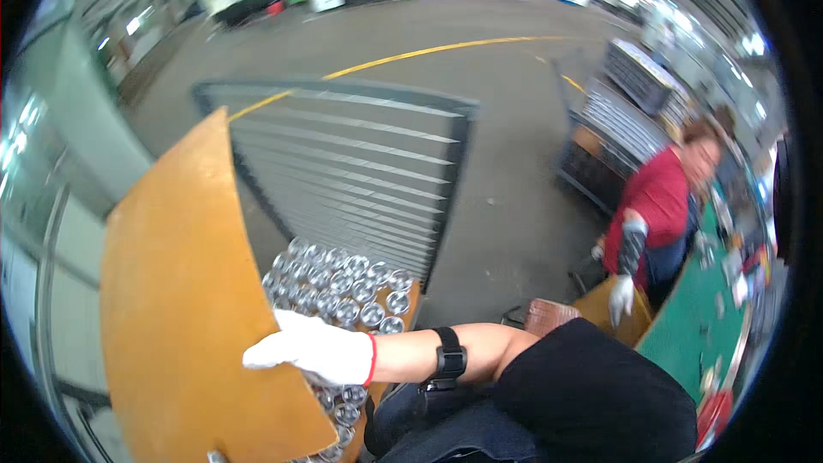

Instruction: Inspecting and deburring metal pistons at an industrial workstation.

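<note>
My right hand (315,348), in a white glove with a red cuff edge, grips the right edge of a large yellow-brown board (184,291). Its thumb lies over the face of the board, which stands tilted at the left. Beside and below the hand, many shiny round metal parts (347,287) sit in rows on another brown sheet (415,304). The raised board hides some of them. At the lower edge a small pale tip (216,456) shows against the board; it may be a finger of my left hand, but I cannot make it out.
A grey slatted metal frame (360,171) stands behind the parts. To the right, a person in a red top (656,197) and white gloves bends by a green-topped workbench (699,317). Slatted crates (621,124) stand beyond. A yellow line (420,52) crosses the floor.
</note>
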`<state>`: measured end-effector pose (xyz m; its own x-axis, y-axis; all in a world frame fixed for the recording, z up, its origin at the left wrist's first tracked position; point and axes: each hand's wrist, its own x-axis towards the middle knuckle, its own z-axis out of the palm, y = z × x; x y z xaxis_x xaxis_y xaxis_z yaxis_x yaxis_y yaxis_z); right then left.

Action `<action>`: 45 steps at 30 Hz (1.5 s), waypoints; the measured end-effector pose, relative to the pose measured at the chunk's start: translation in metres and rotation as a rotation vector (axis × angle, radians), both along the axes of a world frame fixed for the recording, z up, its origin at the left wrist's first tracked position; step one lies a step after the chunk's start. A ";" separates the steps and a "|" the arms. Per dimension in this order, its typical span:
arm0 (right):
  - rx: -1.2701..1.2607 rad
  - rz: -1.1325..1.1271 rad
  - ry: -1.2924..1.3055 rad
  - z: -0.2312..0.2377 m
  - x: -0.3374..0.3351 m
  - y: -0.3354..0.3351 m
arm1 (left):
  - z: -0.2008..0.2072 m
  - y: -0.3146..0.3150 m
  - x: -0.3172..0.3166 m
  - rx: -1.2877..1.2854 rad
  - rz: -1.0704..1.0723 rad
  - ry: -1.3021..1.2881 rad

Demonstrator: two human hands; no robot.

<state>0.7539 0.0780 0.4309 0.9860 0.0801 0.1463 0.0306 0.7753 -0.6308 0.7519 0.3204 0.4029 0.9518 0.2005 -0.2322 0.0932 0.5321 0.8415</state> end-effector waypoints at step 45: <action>0.311 -2.086 0.220 0.041 -0.453 0.017 | 0.093 -0.385 -0.180 -0.273 -2.465 0.301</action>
